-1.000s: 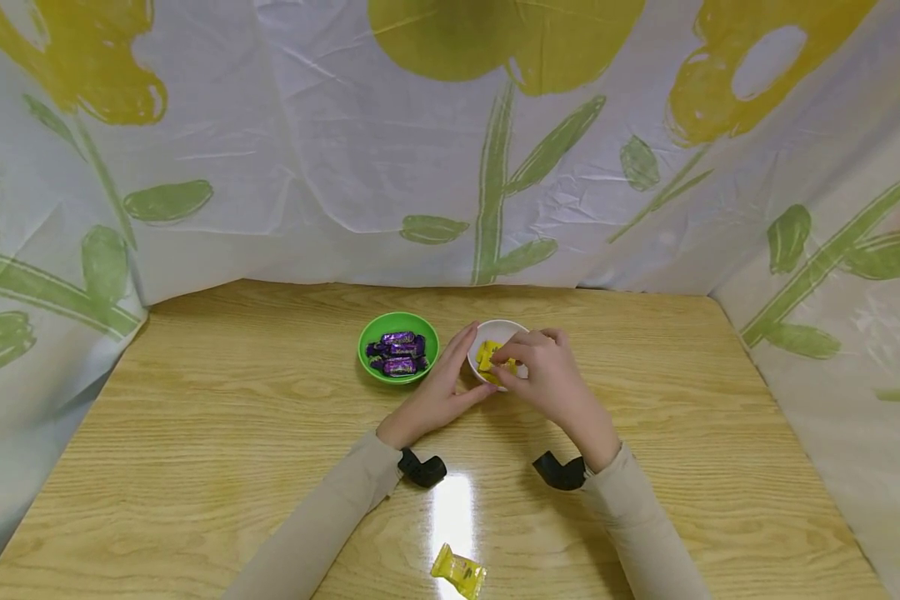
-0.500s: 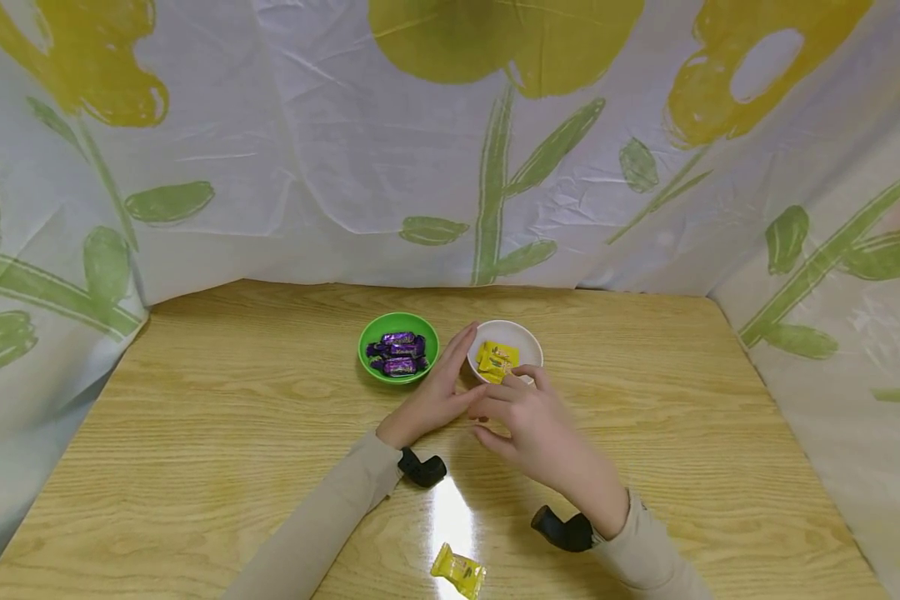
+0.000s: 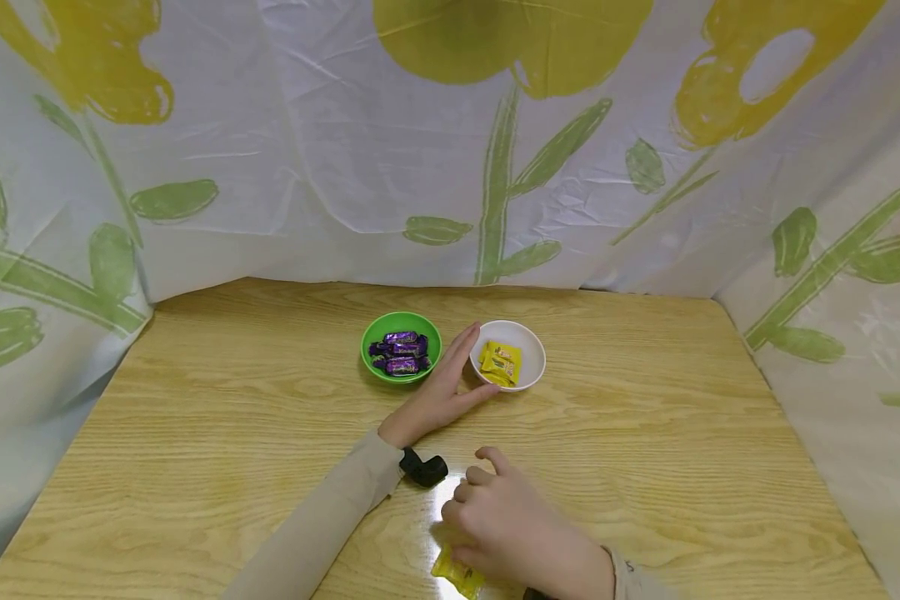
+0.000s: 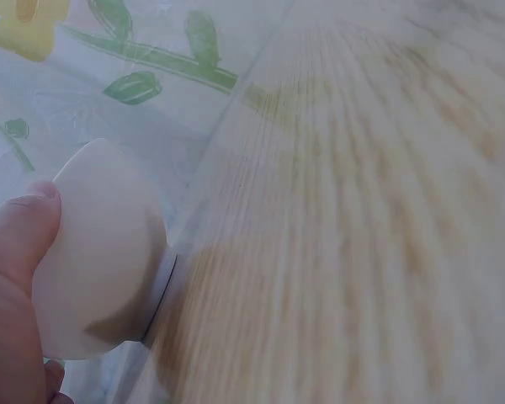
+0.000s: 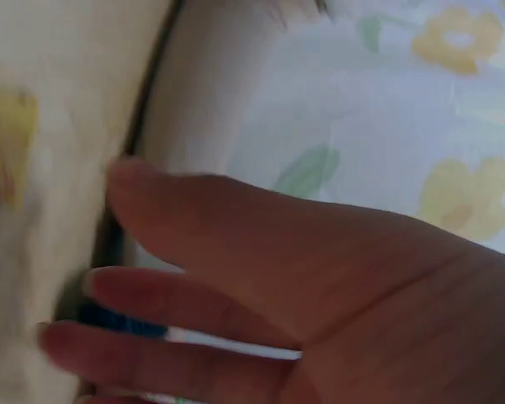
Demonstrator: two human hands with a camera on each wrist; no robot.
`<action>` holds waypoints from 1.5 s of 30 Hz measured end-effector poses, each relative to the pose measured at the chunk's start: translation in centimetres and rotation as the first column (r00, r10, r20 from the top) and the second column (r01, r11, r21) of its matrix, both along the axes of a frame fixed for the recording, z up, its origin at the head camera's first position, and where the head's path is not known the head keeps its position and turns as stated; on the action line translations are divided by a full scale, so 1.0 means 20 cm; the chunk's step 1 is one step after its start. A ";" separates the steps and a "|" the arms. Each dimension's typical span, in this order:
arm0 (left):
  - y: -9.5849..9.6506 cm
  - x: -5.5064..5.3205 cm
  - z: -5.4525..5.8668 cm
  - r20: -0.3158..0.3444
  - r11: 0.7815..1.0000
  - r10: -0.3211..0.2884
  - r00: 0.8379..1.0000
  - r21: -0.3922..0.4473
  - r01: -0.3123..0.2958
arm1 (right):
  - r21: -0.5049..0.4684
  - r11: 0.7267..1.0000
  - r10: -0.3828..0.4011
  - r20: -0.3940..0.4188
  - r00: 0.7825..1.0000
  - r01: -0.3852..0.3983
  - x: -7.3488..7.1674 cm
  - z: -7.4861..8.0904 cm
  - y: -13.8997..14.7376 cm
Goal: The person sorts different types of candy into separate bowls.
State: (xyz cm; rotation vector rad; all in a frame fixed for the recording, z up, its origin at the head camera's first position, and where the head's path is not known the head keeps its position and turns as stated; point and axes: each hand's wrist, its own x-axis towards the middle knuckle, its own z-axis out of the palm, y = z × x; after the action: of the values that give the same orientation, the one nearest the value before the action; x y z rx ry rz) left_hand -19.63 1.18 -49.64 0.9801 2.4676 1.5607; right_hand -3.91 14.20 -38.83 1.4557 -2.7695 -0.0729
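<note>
My left hand point(image 3: 438, 396) rests against the near-left side of a white bowl point(image 3: 532, 367), its fingers straight and its thumb touching the rim. Inside that bowl lie a few yellow-wrapped candies point(image 3: 502, 364). In the left wrist view, the thumb touches the outer wall of the white bowl point(image 4: 105, 252). My right hand point(image 3: 506, 521) hovers over the near part of the table, holding nothing, with its fingers loosely bent. Partly covered by it is a loose yellow-wrapped candy point(image 3: 452, 571); in the right wrist view a yellow blur shows at the left, beyond the fingertips.
A green bowl point(image 3: 371, 367) with several purple-wrapped candies point(image 3: 402, 350) stands left of the white bowl. Both stand on a wood-grain table point(image 3: 232, 433). Flower-printed cloth point(image 3: 330, 167) hangs along the back and both sides.
My right hand has left the white bowl and come down toward me, over the loose yellow candy. The left hand stays at the white bowl.
</note>
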 end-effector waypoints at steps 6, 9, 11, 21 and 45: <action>0.00 0.00 0.00 0.007 1.000 -0.002 1.000 0.008 0.002 | 0.139 0.990 -0.023 0.097 0.995 0.010 0.06 -0.06 -0.06; 0.00 0.00 0.00 0.004 1.000 0.001 1.000 0.009 -0.001 | 0.166 0.986 -0.018 0.081 0.997 0.005 0.07 -0.09 -0.08; 0.00 0.00 -0.01 0.009 1.000 0.003 1.000 0.007 -0.003 | 0.153 0.988 -0.002 0.060 0.998 -0.007 0.07 -0.11 -0.08; 0.00 0.00 0.00 0.018 1.000 0.001 1.000 0.007 -0.001 | 0.072 0.994 0.083 -0.033 0.996 -0.080 0.08 -0.17 -0.10; 0.00 -0.01 -0.01 -0.025 1.000 0.001 1.000 0.001 -0.001 | 0.081 0.994 0.074 -0.084 0.994 -0.067 -0.02 0.01 -0.08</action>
State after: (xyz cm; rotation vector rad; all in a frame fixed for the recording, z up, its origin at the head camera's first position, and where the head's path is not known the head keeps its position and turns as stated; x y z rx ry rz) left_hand -19.73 1.22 -49.90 1.0041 2.4843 1.5600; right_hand -4.22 12.61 -38.66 1.5276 -2.6722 -0.2405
